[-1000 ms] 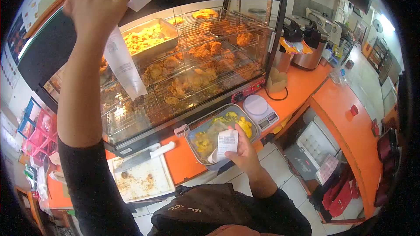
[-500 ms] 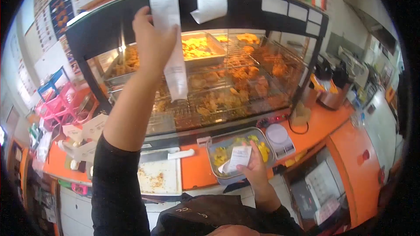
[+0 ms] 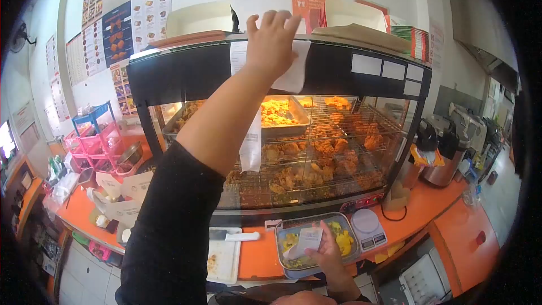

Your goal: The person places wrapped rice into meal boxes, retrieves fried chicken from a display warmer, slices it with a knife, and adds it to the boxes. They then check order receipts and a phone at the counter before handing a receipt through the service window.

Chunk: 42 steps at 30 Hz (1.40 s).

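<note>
My left hand [image 3: 271,45] is raised to the top edge of the glass food warmer [image 3: 186,73], its fingers apart and bent over a short white paper [image 3: 293,73]. Beside it a long receipt strip [image 3: 250,149] hangs down the warmer's front, partly hidden by my forearm. Low down, my right hand [image 3: 326,251] pinches a small printed slip [image 3: 309,239] above a metal tray [image 3: 290,270] with yellow food in it. Fried pieces [image 3: 330,147] lie on racks behind the glass.
A knife [image 3: 243,236] lies across a white cutting board [image 3: 228,271] left of the tray. A scale [image 3: 367,226] stands at its right. Pink baskets [image 3: 99,144] and open boxes [image 3: 121,195] are at the left, cookers [image 3: 443,155] at the right. Paper trays [image 3: 200,20] top the warmer.
The view has tilted up and turned left. My left hand has moved from the long strip to the short paper on the warmer's top edge. My right hand still holds its slip.
</note>
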{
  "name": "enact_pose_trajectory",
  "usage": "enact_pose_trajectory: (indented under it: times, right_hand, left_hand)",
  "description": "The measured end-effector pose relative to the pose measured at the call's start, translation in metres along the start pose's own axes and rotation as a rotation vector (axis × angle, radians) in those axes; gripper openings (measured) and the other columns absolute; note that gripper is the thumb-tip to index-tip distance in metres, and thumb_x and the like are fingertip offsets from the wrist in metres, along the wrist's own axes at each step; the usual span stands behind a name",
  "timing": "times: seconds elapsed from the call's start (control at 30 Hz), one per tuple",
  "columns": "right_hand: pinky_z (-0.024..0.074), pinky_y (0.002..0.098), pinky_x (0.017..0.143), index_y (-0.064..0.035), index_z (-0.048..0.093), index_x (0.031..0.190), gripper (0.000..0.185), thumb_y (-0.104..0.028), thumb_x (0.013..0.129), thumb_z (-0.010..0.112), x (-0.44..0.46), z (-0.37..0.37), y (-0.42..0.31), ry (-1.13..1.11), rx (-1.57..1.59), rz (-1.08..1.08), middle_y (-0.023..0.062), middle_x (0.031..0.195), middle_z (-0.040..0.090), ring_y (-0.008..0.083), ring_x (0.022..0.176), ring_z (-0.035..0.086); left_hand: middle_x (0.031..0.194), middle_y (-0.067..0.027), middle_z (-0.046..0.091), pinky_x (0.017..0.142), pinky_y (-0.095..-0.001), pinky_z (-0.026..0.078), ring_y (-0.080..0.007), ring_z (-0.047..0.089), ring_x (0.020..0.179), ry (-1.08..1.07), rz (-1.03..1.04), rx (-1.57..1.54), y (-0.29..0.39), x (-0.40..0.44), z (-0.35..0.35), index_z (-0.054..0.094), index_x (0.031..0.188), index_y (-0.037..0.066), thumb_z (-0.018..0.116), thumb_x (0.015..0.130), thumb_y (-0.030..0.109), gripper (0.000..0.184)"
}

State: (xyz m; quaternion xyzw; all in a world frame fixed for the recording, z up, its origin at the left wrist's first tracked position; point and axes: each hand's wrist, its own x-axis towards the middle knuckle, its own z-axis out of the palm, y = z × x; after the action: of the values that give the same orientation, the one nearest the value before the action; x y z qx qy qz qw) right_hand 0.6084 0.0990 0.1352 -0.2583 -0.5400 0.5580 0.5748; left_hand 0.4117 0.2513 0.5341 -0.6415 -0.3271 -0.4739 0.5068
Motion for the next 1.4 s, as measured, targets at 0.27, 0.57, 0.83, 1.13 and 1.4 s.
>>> enact_pose_trajectory:
  times: [0.27,0.57,0.83,1.13,1.4]
  right_hand:
    - [0.0421,0.0364,0.097,-0.0025,0.014,0.142,0.090,0.011,0.069,0.066,-0.005,-0.013,0.005,0.043,-0.013,-0.023,0.0201,0.140,0.033,0.0248,0.121,0.044]
    - [0.0427,0.0363,0.096,-0.0027,0.014,0.142,0.092,0.011,0.068,0.067,-0.007,-0.022,0.010,0.068,-0.035,-0.018,0.0204,0.140,0.033,0.0249,0.121,0.044]
    - [0.0431,0.0358,0.096,-0.0031,0.015,0.142,0.093,0.011,0.068,0.069,-0.005,-0.017,0.012,0.076,0.005,0.028,0.0190,0.140,0.034,0.0241,0.121,0.045]
    - [0.0411,0.0364,0.098,-0.0027,0.016,0.142,0.090,0.009,0.069,0.069,-0.005,-0.011,0.009,0.056,0.000,0.006,0.0184,0.139,0.034,0.0237,0.122,0.044]
    - [0.0403,0.0359,0.099,-0.0024,0.017,0.141,0.088,0.010,0.069,0.067,-0.007,-0.012,0.011,0.060,0.018,0.032,0.0177,0.140,0.034,0.0231,0.121,0.044]
  left_hand:
    - [0.117,0.0018,0.057,0.104,-0.0479,0.019,-0.0193,0.045,0.117,-0.270,0.010,-0.019,-0.001,-0.016,0.002,0.055,0.119,0.021,0.075,0.067,0.027,0.056]
    - [0.119,-0.0004,0.054,0.103,-0.0489,0.019,-0.0203,0.043,0.119,-0.219,-0.076,-0.037,0.004,-0.030,0.004,0.055,0.118,0.019,0.078,0.063,0.029,0.061]
    - [0.117,0.0006,0.052,0.102,-0.0493,0.019,-0.0195,0.042,0.118,-0.216,-0.083,-0.010,0.008,-0.035,0.002,0.055,0.117,0.020,0.078,0.060,0.031,0.063]
    - [0.118,0.0007,0.050,0.103,-0.0517,0.018,-0.0185,0.040,0.119,-0.212,-0.020,0.066,0.007,-0.038,0.003,0.056,0.119,0.020,0.078,0.060,0.034,0.064]
    - [0.125,-0.0022,0.042,0.106,-0.0539,0.013,-0.0199,0.034,0.124,-0.284,0.063,0.168,0.007,-0.041,-0.004,0.046,0.129,0.016,0.078,0.058,0.043,0.082]
